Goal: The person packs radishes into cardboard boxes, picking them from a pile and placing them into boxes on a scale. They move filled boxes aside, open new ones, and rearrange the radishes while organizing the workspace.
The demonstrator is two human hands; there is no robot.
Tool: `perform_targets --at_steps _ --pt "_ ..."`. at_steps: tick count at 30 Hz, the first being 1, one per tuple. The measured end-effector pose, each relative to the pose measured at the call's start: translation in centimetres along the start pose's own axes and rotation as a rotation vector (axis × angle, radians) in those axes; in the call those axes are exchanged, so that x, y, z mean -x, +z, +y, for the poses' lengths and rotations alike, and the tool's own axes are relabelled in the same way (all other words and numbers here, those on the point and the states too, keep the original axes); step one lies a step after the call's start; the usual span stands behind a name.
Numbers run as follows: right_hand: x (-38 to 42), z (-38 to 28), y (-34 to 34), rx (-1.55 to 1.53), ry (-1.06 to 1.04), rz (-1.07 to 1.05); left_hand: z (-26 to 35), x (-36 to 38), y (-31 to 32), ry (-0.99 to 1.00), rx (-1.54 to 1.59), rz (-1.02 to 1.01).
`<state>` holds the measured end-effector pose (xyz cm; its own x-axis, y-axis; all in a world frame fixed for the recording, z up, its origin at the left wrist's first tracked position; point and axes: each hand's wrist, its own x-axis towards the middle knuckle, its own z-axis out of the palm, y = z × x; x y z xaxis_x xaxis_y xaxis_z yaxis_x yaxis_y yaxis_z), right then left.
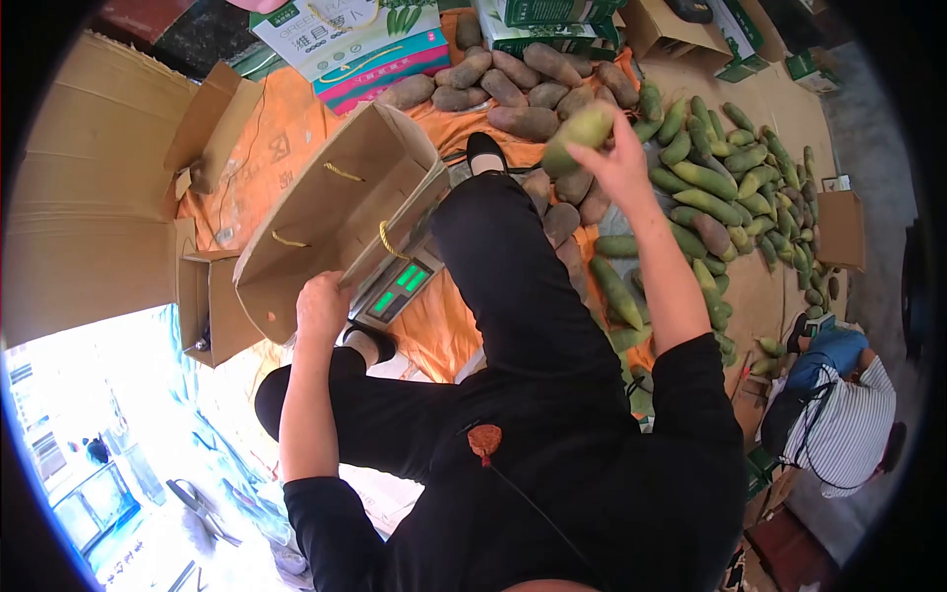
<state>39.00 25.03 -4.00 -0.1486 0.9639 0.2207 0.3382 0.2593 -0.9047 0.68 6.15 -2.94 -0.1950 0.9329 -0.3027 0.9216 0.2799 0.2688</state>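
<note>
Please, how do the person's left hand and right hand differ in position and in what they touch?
The left hand touches the open brown box; the right hand grips a green vegetable. The left hand is nearer the scale's lit display; the right hand is nearer the loose green pile. Both are bare.

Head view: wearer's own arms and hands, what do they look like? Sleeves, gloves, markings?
Left hand and right hand are both ungloved. Plain black sleeves end near the elbows, leaving the forearms bare. No watch, cable or marking visible on either arm.
</note>
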Motion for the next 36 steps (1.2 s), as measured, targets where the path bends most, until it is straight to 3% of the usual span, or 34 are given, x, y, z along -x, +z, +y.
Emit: perform_targets --at_steps 5,9,16,18,23,30,33,35,36 --pt "-4.7 -15.4 2.8 -0.475 -0.201 -0.307 -0.3 0.0 0.1 0.052 0.000 -0.007" --pt "-6.3 -20.3 10.0 -0.119 -0.525 -0.288 -0.9 -0.3 0.8 0.013 0.024 -0.030" --pt "-3.1 -17.7 24.6 0.501 -0.548 -0.920 -0.1 0.0 0.4 0.017 0.003 -0.049" --pt "-1.1 -13.9 28.6 0.635 -0.619 -0.905 0.6 0.3 0.0 0.025 -0.008 -0.057" --pt "-0.7 -7.2 37.5 1.251 -0.152 -1.568 0.0 -0.2 0.3 0.044 0.036 -0.054" --pt "0.2 -5.7 36.7 1.285 0.109 -1.741 0.6 -0.2 0.1 0.044 0.049 -0.087" --pt "-0.4 -6.9 34.0 1.172 0.082 -1.602 1.1 -0.3 -0.2 0.047 0.059 -0.082" --pt "-1.2 -7.9 34.1 1.152 0.261 -1.600 1.0 -0.2 -0.2 0.046 0.063 -0.083" --pt "-1.1 -8.0 33.6 0.983 0.119 -1.451 0.8 -0.3 -0.2 0.033 0.074 -0.076"
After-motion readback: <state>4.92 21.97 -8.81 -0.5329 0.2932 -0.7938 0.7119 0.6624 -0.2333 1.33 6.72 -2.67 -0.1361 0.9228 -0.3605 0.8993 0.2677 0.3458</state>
